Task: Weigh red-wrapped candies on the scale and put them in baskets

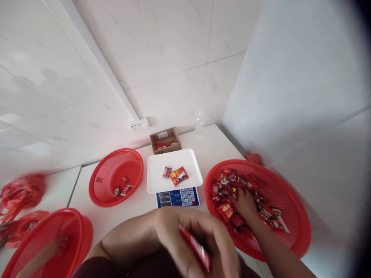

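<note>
A red packet (195, 247) sits in the left hand (188, 239), very close to the camera and blurred. The fingers are closed round it. Its long axis runs on a slant, from upper left down to lower right, and the lower end pokes out below the fingers.

To the right and a little further off, the right hand (245, 202) lies palm down in the large red basket (301, 231). Its fingers are buried among the heap of packets (228, 181) there (whether they have closed on one I cannot tell). That heap lies right under the right hand, well apart from the left.

Straight ahead of the left hand, between the two nearer baskets, stands a scale (177, 197) with a blue keypad. On its white tray (156, 181) lie a flat red packet (179, 175) and a small wrapped piece (167, 172) just beside it. The left hand is the nearer one to the tray.

Left of the scale is a smaller red basket (101, 193) with a few packets at the bottom. Behind the scale, near the wall, is a cardboard box (174, 135). At the lower left, another hand (58, 245), blurred and not the wearer's, reaches into a third red basket (84, 231), with red bags (20, 193) beyond it
</note>
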`<state>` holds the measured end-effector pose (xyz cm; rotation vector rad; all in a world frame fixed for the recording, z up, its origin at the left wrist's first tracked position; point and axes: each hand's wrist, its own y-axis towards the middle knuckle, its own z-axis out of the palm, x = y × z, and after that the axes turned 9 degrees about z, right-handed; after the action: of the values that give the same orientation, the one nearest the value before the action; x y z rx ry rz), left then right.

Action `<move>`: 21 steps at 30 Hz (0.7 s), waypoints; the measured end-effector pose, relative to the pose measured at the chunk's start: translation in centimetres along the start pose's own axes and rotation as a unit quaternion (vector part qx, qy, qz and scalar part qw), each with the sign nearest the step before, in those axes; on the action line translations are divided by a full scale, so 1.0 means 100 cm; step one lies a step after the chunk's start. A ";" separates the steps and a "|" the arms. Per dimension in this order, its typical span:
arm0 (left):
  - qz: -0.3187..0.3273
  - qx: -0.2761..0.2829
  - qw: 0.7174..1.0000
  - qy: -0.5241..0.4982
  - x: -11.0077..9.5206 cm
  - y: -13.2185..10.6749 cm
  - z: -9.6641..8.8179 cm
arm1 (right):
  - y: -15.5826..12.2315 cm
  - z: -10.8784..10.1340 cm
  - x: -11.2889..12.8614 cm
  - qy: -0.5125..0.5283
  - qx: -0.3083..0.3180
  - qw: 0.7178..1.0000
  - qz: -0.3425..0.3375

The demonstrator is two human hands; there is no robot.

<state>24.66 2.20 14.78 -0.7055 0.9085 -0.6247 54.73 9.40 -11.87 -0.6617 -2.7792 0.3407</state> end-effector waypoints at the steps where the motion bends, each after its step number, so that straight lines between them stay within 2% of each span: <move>1: -0.020 0.076 0.997 0.027 -0.013 0.012 0.007 | -0.002 -0.001 0.000 0.006 0.000 1.000 -0.005; 3: 0.037 0.156 0.986 0.041 -0.029 0.031 0.014 | -0.007 -0.004 -0.003 0.036 0.007 0.999 -0.030; 4: 0.069 0.167 0.983 0.037 -0.031 0.039 0.012 | -0.009 -0.005 -0.006 0.054 0.014 0.997 -0.045; 6: 0.114 0.120 0.986 0.009 -0.026 0.053 0.000 | -0.013 -0.006 -0.014 0.081 0.028 0.994 -0.064; 9: 0.090 0.012 0.996 -0.024 -0.007 0.066 -0.027 | -0.015 -0.009 -0.023 0.091 0.049 0.992 -0.072; 11: 0.067 -0.034 0.997 -0.031 0.003 0.071 -0.039 | -0.011 -0.013 -0.021 0.099 0.059 0.990 -0.084; 13: 0.054 -0.049 0.997 -0.032 0.008 0.072 -0.043 | -0.002 -0.020 -0.012 0.106 0.054 0.989 -0.093; 16: 0.056 -0.030 0.997 -0.034 0.008 0.072 -0.039 | 0.015 -0.033 0.014 0.091 0.016 0.990 -0.107; 19: 0.069 -0.004 0.997 -0.032 0.007 0.071 -0.034 | 0.023 -0.042 0.039 0.033 0.007 0.996 -0.081; 21: 0.073 0.004 0.997 -0.028 0.008 0.069 -0.034 | 0.022 -0.041 0.047 -0.007 0.020 0.998 -0.062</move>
<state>23.38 4.97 7.64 -0.6399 0.8957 -0.4766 52.83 14.15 -7.70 -0.4758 -2.8034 0.3742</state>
